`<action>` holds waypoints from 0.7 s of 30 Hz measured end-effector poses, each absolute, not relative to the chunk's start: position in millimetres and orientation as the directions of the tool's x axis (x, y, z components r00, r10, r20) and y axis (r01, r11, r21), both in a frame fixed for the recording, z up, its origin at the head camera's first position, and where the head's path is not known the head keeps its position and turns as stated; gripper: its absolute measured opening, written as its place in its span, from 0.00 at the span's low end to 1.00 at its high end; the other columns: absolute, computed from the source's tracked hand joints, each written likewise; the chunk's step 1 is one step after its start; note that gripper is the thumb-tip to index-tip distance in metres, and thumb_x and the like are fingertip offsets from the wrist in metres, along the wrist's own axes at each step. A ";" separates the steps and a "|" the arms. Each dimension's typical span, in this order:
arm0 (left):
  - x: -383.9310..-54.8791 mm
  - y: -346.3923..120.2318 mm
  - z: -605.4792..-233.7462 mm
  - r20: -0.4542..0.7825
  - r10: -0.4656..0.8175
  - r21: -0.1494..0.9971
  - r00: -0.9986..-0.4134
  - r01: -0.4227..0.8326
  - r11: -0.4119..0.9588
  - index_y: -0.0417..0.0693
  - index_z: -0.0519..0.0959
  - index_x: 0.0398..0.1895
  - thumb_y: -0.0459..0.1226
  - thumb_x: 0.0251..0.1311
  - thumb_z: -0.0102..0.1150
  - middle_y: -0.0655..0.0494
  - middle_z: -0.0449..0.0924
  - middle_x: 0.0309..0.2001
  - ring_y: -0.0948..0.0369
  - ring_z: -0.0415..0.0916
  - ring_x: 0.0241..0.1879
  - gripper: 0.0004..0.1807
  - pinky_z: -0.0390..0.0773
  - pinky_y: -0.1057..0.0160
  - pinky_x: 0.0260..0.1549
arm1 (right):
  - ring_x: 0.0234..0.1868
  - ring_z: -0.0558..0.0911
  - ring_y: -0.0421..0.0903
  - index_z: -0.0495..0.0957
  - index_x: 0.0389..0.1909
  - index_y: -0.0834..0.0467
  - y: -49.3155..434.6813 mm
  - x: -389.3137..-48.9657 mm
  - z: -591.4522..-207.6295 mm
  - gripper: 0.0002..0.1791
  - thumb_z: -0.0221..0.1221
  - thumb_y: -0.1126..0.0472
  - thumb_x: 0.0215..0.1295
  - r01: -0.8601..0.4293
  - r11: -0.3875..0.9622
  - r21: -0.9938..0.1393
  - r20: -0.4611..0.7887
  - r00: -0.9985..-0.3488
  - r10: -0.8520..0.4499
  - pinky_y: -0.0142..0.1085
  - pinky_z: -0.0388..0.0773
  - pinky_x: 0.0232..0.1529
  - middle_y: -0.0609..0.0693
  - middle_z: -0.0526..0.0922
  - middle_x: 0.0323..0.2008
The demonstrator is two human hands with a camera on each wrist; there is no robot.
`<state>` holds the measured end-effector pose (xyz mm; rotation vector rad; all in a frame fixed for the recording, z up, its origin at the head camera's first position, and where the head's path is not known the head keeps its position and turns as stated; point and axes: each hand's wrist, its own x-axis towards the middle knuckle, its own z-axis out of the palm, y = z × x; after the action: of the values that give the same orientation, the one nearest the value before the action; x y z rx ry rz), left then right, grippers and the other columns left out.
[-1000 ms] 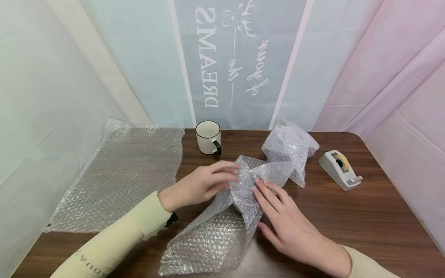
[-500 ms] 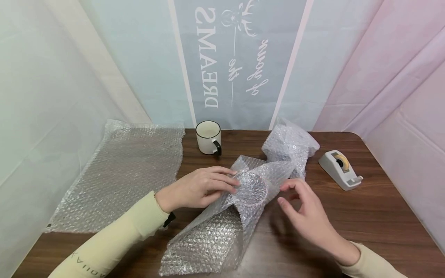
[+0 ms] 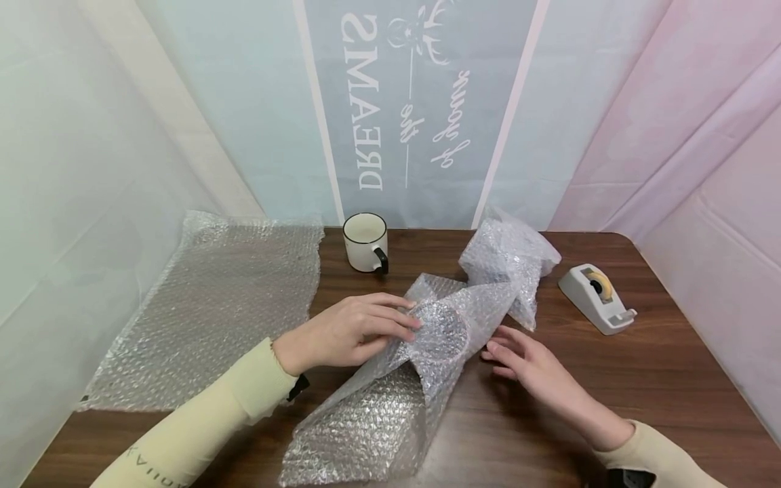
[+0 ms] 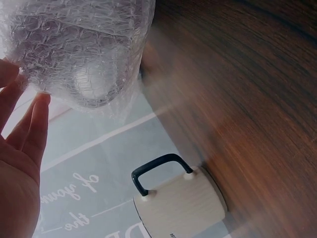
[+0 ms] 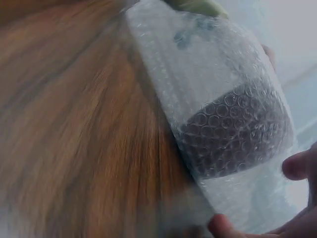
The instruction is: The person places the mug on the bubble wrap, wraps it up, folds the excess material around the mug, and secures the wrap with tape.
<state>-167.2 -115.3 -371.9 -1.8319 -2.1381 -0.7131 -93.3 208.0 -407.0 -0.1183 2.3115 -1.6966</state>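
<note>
A round-rimmed, cup-like item is wrapped in a sheet of bubble wrap (image 3: 436,332) in front of me, its lower flap spread toward the near side. Through the bubble wrap (image 5: 237,129) in the right wrist view, a dark band and a pale part show. My left hand (image 3: 354,329) rests its extended fingers on the left of the bundle's top. Low on the bundle's right side is my right hand (image 3: 537,369), fingers loosely bent near the wrap's edge. In the right wrist view its thumb and a finger stand apart; whether they touch the plastic is hard to tell.
A white mug (image 3: 366,242) with black rim and handle stands at the back. Another bubble-wrapped bundle (image 3: 506,254) sits behind the first, against its tip. A tape dispenser (image 3: 596,298) is at right, and a flat bubble wrap sheet (image 3: 219,312) covers the table's left.
My right hand has lifted off the bundle's top and moved right and down to its side. My left hand has settled onto the top, where the round rim now shows through the wrap.
</note>
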 end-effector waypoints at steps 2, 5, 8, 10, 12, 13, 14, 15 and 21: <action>-167.3 -115.0 -371.8 0.480 0.857 0.209 -0.187 0.973 0.096 0.50 0.86 0.50 0.28 0.61 0.58 0.59 0.81 0.58 0.55 0.69 0.66 0.17 0.65 0.61 0.67 | 0.63 0.74 0.53 0.46 0.74 0.72 208.1 -99.4 -410.5 0.37 0.49 0.54 0.79 0.159 0.190 -0.969 -0.205 -0.945 -0.255 0.40 0.76 0.58 0.71 0.64 0.67; -167.5 -114.8 -372.1 0.484 0.854 0.214 -0.188 0.972 0.092 0.50 0.86 0.49 0.27 0.60 0.58 0.59 0.81 0.58 0.55 0.69 0.66 0.17 0.65 0.60 0.67 | 0.66 0.71 0.45 0.45 0.76 0.65 205.1 -108.7 -415.8 0.36 0.47 0.51 0.79 0.226 0.015 -0.974 -0.220 -0.927 -0.303 0.40 0.70 0.64 0.63 0.60 0.71; -167.5 -114.7 -372.6 0.488 0.851 0.225 -0.193 0.970 0.091 0.50 0.86 0.49 0.27 0.60 0.57 0.60 0.81 0.58 0.56 0.69 0.66 0.17 0.65 0.60 0.66 | 0.65 0.71 0.40 0.49 0.75 0.59 199.0 -115.5 -419.4 0.33 0.48 0.50 0.79 0.261 -0.118 -0.958 -0.210 -0.920 -0.331 0.39 0.68 0.65 0.53 0.65 0.69; -167.5 -114.6 -373.3 0.488 0.850 0.234 -0.199 0.968 0.092 0.50 0.86 0.49 0.27 0.60 0.57 0.60 0.81 0.57 0.56 0.69 0.66 0.17 0.66 0.61 0.66 | 0.63 0.73 0.40 0.54 0.72 0.57 194.9 -118.4 -420.9 0.28 0.49 0.51 0.79 0.265 -0.186 -0.946 -0.192 -0.923 -0.334 0.39 0.68 0.64 0.48 0.71 0.64; -167.6 -114.6 -373.5 0.489 0.849 0.237 -0.202 0.967 0.093 0.50 0.86 0.49 0.27 0.60 0.57 0.60 0.81 0.58 0.56 0.69 0.66 0.17 0.66 0.61 0.66 | 0.61 0.74 0.39 0.61 0.67 0.55 192.0 -120.0 -421.6 0.22 0.49 0.54 0.78 0.262 -0.238 -0.935 -0.176 -0.928 -0.327 0.38 0.69 0.63 0.44 0.76 0.58; -167.7 -114.4 -373.5 0.488 0.849 0.238 -0.202 0.967 0.094 0.50 0.86 0.49 0.27 0.60 0.57 0.60 0.81 0.58 0.56 0.69 0.66 0.17 0.66 0.61 0.66 | 0.60 0.74 0.39 0.63 0.64 0.54 191.1 -120.3 -421.7 0.19 0.50 0.56 0.78 0.257 -0.260 -0.931 -0.167 -0.932 -0.322 0.38 0.70 0.62 0.43 0.77 0.56; -167.8 -114.3 -373.4 0.487 0.850 0.240 -0.203 0.966 0.094 0.50 0.86 0.49 0.27 0.60 0.57 0.60 0.81 0.58 0.56 0.69 0.66 0.18 0.66 0.61 0.66 | 0.58 0.75 0.40 0.66 0.62 0.54 190.6 -120.4 -422.0 0.16 0.50 0.58 0.77 0.251 -0.282 -0.926 -0.157 -0.935 -0.317 0.37 0.70 0.61 0.42 0.78 0.54; -167.9 -114.2 -373.4 0.486 0.850 0.245 -0.206 0.965 0.094 0.50 0.86 0.49 0.27 0.60 0.56 0.60 0.81 0.58 0.56 0.69 0.66 0.18 0.66 0.61 0.66 | 0.57 0.76 0.40 0.68 0.60 0.53 190.4 -120.2 -422.1 0.14 0.50 0.60 0.77 0.242 -0.298 -0.923 -0.146 -0.939 -0.311 0.37 0.71 0.60 0.42 0.79 0.52; -169.2 -113.5 -373.4 0.486 0.848 0.260 -0.211 0.961 0.090 0.50 0.86 0.48 0.27 0.60 0.56 0.60 0.81 0.57 0.57 0.69 0.66 0.17 0.67 0.62 0.65 | 0.51 0.79 0.39 0.77 0.52 0.52 191.5 -117.8 -424.3 0.14 0.49 0.69 0.73 0.181 -0.426 -0.886 -0.051 -0.953 -0.300 0.34 0.74 0.57 0.43 0.82 0.48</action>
<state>-169.2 -113.5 -373.4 -1.8236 -2.1528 -0.7884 -117.8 191.5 -424.3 -0.1657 1.4888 -2.4303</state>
